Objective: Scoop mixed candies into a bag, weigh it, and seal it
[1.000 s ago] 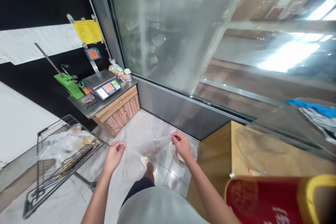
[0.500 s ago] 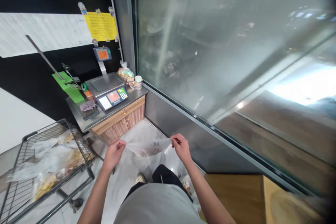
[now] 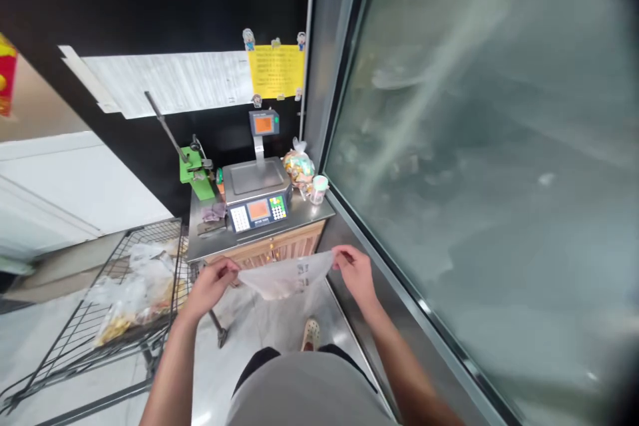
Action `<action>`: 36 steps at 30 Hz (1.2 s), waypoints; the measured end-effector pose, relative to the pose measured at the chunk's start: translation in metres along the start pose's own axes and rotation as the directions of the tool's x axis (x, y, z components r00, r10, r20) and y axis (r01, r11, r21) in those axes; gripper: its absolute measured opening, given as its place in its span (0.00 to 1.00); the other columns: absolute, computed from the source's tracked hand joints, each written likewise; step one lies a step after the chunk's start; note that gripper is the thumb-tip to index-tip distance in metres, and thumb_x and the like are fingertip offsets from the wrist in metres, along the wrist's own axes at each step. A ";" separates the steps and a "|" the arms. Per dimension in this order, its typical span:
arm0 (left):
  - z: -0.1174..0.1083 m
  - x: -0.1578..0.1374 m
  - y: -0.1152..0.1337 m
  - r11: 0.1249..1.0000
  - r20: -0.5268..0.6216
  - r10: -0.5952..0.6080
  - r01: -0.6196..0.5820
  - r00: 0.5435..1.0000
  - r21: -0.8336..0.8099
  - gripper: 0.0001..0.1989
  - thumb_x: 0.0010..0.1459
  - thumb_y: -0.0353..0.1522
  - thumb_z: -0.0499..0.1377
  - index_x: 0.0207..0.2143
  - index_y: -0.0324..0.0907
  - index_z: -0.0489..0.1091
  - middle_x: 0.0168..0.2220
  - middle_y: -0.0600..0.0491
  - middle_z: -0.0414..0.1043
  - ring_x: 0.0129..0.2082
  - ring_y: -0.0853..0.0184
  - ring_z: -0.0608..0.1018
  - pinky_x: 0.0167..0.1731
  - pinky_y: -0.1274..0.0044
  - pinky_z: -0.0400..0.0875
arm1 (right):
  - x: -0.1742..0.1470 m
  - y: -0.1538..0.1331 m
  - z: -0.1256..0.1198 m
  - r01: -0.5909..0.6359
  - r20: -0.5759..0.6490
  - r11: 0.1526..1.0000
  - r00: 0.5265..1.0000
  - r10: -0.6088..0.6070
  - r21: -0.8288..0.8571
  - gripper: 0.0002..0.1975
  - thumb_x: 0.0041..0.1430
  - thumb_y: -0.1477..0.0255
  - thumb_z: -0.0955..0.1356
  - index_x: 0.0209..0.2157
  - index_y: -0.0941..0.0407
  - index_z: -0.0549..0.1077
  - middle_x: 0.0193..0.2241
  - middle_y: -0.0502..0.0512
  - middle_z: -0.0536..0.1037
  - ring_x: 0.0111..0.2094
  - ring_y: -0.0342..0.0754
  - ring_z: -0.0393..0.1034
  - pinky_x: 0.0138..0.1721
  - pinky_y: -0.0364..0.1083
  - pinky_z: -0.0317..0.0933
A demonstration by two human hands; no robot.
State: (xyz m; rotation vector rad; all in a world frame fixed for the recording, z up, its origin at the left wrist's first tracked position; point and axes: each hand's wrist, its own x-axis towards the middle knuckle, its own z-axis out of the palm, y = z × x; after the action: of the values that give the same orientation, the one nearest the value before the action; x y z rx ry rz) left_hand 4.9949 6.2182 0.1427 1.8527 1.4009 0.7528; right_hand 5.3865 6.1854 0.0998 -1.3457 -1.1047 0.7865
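Stretched between my two hands is a translucent plastic bag (image 3: 282,277) with small dark print near its right side. My left hand (image 3: 212,283) pinches its left top corner, and my right hand (image 3: 355,271) pinches the right top corner. Something pale shows low in the bag, but I cannot make out what it is. Beyond the bag stands a wood-front counter (image 3: 259,249) with a metal top. On it sits a weighing scale (image 3: 257,190) with a lit orange display.
A wire cart (image 3: 64,319) holding filled plastic bags (image 3: 140,286) stands at left. The counter also bears a green lever tool (image 3: 197,173), a purple cloth (image 3: 213,212), a bag of wrapped items (image 3: 298,166) and a lidded jar (image 3: 318,190). A glass wall (image 3: 474,180) runs along the right.
My view has swung left and closer to the counter, so the scale appears further right. Both hands still hold the bag, now pulled tauter. The cardboard box at lower right has left the view.
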 end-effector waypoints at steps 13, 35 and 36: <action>-0.106 0.151 0.087 0.984 -0.632 0.173 -0.100 0.755 0.150 0.07 0.59 0.34 0.60 0.33 0.43 0.77 0.32 0.53 0.75 0.31 0.65 0.76 0.33 0.75 0.69 | 0.236 -0.125 0.087 0.254 0.068 0.945 0.960 -0.273 0.204 0.05 0.53 0.69 0.69 0.30 0.56 0.77 0.22 0.47 0.75 0.22 0.45 0.70 0.25 0.44 0.67; -0.226 0.397 0.101 0.909 -0.700 0.378 -0.099 0.605 0.405 0.08 0.58 0.34 0.56 0.28 0.42 0.72 0.30 0.50 0.73 0.33 0.62 0.73 0.39 0.71 0.65 | 0.502 -0.202 0.202 0.378 0.184 0.913 0.897 -0.402 0.151 0.06 0.52 0.71 0.67 0.28 0.57 0.76 0.23 0.49 0.74 0.26 0.46 0.73 0.32 0.49 0.76; -0.224 0.403 0.093 0.915 -0.700 0.359 -0.086 0.618 0.394 0.08 0.59 0.34 0.56 0.28 0.42 0.72 0.30 0.49 0.73 0.33 0.62 0.73 0.39 0.71 0.65 | 0.506 -0.196 0.206 0.380 0.191 0.915 0.896 -0.400 0.135 0.06 0.53 0.71 0.67 0.28 0.57 0.76 0.23 0.49 0.74 0.26 0.46 0.73 0.33 0.49 0.77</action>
State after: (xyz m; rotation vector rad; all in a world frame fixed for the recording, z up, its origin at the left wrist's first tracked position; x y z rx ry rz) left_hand 4.9736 6.6303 0.3687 2.0895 1.9075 1.6832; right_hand 5.3307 6.7063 0.3505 -0.9281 -1.4366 0.6838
